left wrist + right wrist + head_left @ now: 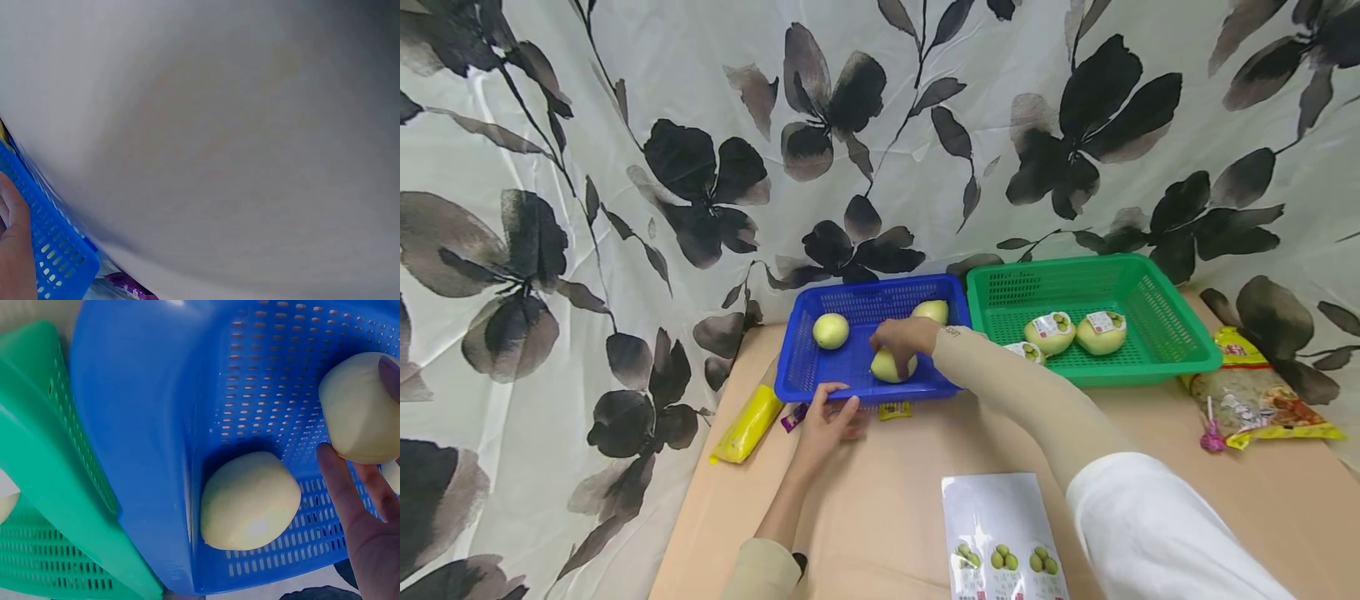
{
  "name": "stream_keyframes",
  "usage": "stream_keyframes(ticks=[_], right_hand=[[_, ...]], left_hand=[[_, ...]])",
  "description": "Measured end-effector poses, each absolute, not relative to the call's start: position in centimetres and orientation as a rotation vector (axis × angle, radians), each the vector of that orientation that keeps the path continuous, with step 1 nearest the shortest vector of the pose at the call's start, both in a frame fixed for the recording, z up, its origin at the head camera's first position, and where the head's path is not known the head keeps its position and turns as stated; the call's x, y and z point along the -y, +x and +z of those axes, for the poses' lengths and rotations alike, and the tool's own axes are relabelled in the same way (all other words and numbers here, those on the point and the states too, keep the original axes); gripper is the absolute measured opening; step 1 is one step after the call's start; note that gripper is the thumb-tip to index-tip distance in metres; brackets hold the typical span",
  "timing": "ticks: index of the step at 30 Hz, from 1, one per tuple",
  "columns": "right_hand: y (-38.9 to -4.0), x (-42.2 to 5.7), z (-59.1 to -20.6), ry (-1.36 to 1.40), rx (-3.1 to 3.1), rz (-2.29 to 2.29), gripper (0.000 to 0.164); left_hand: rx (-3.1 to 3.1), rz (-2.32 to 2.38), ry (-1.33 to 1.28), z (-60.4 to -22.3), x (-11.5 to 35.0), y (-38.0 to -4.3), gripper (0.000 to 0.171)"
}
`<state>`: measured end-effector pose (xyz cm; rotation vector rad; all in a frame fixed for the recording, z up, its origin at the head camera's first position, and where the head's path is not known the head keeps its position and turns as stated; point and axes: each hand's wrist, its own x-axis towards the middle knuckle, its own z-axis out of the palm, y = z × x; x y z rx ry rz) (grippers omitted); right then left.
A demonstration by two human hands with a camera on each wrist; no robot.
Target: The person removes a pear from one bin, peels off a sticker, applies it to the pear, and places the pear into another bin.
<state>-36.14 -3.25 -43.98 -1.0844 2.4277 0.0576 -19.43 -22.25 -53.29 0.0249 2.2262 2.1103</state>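
Note:
My right hand [907, 337] reaches into the blue basket [781, 367] and grips a pale yellow-green melon [887, 367] near its front side. In the right wrist view the fingers curl round that melon [356, 412]. A second melon [831, 331] lies at the basket's left, and a third [932, 311] at its back right corner. None of these three shows a label. My left hand [827, 425] holds the basket's front rim, fingers over the edge and thumb at the outside. The left wrist view catches only part of this hand [15, 250] beside the basket wall.
A green basket [1180, 354] adjoins on the right, with labelled melons [1102, 333] inside. Farther right lie a yellow-edged food bag [1262, 392] and a pink lollipop [1212, 437]. A yellow packet [748, 425] lies left, a printed sheet [1000, 508] in front. Floral cloth [715, 183] hangs behind.

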Motion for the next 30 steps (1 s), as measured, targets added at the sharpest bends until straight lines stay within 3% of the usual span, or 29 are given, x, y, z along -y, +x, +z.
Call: stream_keyframes(ticks=[9, 18, 24, 30], right_hand=[[-35.7, 2.6, -43.3, -1.165, -2.442, 0.073, 0.069], [-34.2, 0.6, -39.4, -1.192, -2.505, 0.087, 0.068], [-31.4, -1.5, -36.0, -1.225, -2.58, -0.022, 0.069], [-26.5, -4.7, -33.8, -1.327, -2.688, -0.173, 0.063]], left_hand=[[-2.2, 2.138, 0.018, -53.5, 22.1, -19.6, 0.039], [-2.182, 2.14, 0.002, -53.4, 22.5, -19.5, 0.039], [-2.176, 2.155, -0.001, -53.5, 22.5, -19.5, 0.039], [-2.195, 2.149, 0.007, -53.6, 22.4, -19.7, 0.04]])
